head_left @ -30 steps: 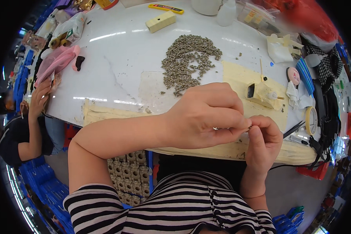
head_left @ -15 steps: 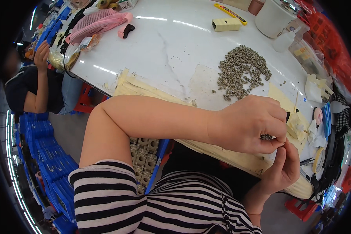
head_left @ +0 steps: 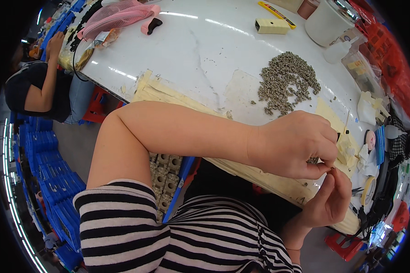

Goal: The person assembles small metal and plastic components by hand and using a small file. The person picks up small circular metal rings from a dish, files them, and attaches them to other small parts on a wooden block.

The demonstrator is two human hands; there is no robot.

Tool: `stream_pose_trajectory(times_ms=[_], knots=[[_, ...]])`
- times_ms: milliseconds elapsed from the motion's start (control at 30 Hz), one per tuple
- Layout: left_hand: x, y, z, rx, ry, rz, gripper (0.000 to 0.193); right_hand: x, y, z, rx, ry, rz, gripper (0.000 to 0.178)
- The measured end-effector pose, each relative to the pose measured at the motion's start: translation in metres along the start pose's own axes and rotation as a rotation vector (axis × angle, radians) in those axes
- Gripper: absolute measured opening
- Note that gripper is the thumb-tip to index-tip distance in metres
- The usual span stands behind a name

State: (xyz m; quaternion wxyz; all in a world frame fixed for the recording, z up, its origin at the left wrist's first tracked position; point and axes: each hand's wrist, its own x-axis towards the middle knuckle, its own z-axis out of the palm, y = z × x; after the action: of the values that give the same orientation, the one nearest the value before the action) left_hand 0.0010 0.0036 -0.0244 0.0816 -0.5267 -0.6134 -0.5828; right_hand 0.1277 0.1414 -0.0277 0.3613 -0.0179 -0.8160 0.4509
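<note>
left hand: reaching across the body toward 3 o'clock, fingers curling in narrow, the tips pinching a tiny grey part just above the other hand
right hand: rising from 5 o'clock, thumb and forefinger stretching up to meet the left fingertips, touching or nearly touching the same small piece; how much of it this hand is gripping I cannot tell
small piece: sitting between the 2 sets of fingertips, over the table's near edge at about 3 o'clock
pile of grey parts: lying loose on the white table at 1 o'clock, well apart from both hands
progress: judging by the big heap, most pieces are still waiting; only 1 is being worked, and no finished batch is showing anywhere
cream block: resting at 12 o'clock, untouched
white tub: standing at 1 o'clock near the rim
hidden: the piece's shape is staying too small and covered by fingers to read; the right palm is facing away; the clutter at 3 o'clock is bending into the fisheye rim
co-worker: sitting at 9 o'clock, partly cut off
</note>
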Motion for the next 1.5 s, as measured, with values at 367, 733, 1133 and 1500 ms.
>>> stream_pose_trajectory(times_ms=[367,733,1133,1500], knots=[[0.008,-0.002,-0.003,-0.015,0.005,0.092,0.018,0.008,0.0,-0.009,0.517,-0.106,0.424,0.015],[0.013,0.005,-0.004,0.064,-0.063,-0.054,0.017,0.02,0.003,-0.001,-0.238,-0.057,-0.336,0.03],[0.012,0.005,-0.006,0.047,-0.075,-0.045,0.022,0.015,0.003,-0.008,0.222,-0.136,0.158,0.022],[0.014,0.006,-0.004,0.067,-0.117,0.052,0.023,0.017,0.004,-0.014,0.685,-0.198,0.54,0.014]])
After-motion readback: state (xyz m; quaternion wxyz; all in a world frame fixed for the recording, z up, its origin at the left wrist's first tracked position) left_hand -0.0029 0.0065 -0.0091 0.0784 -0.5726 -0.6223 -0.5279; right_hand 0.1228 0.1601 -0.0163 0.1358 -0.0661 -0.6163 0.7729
